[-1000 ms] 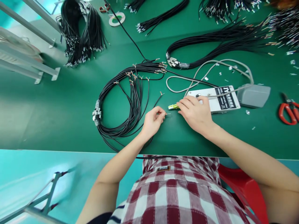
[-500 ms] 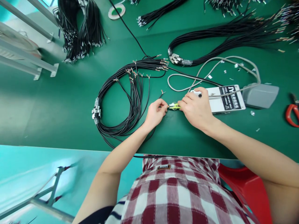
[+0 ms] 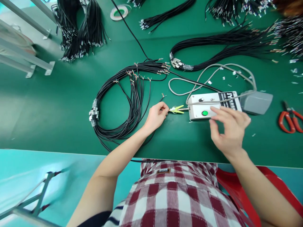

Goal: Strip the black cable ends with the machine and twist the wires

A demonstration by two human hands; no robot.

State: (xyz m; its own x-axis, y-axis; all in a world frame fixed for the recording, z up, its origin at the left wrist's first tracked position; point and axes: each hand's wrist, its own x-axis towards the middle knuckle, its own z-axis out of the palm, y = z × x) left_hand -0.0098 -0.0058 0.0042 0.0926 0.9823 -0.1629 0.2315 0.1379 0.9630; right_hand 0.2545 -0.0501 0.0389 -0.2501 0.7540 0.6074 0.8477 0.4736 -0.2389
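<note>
My left hand [image 3: 156,116] pinches the end of a black cable, right at the tip of a yellow-green clip [image 3: 177,109]. That clip sits on a thin metal shaft [image 3: 186,109] coming out of a white box [image 3: 196,115] with a lit green button [image 3: 204,113] and a dark label. Over the box's right front part hovers my right hand [image 3: 228,129], its fingers apart and nothing in them. To the left lies a looped bundle of black cables [image 3: 100,97] with stripped ends. Fingers hide the wire tips in my left hand.
A grey pedal-like block [image 3: 257,102] with a grey cord [image 3: 203,75] stands right of the box. Red-handled cutters [image 3: 290,121] lie farther right. More black cable bundles [image 3: 189,44] and a tape roll [image 3: 119,12] are at the back. White scraps [image 3: 209,82] dot the table.
My right hand has let go of the yellow-green clip and moved right, over the box, with its fingers spread. My left hand stays at the clip's tip. The green button has come into view.
</note>
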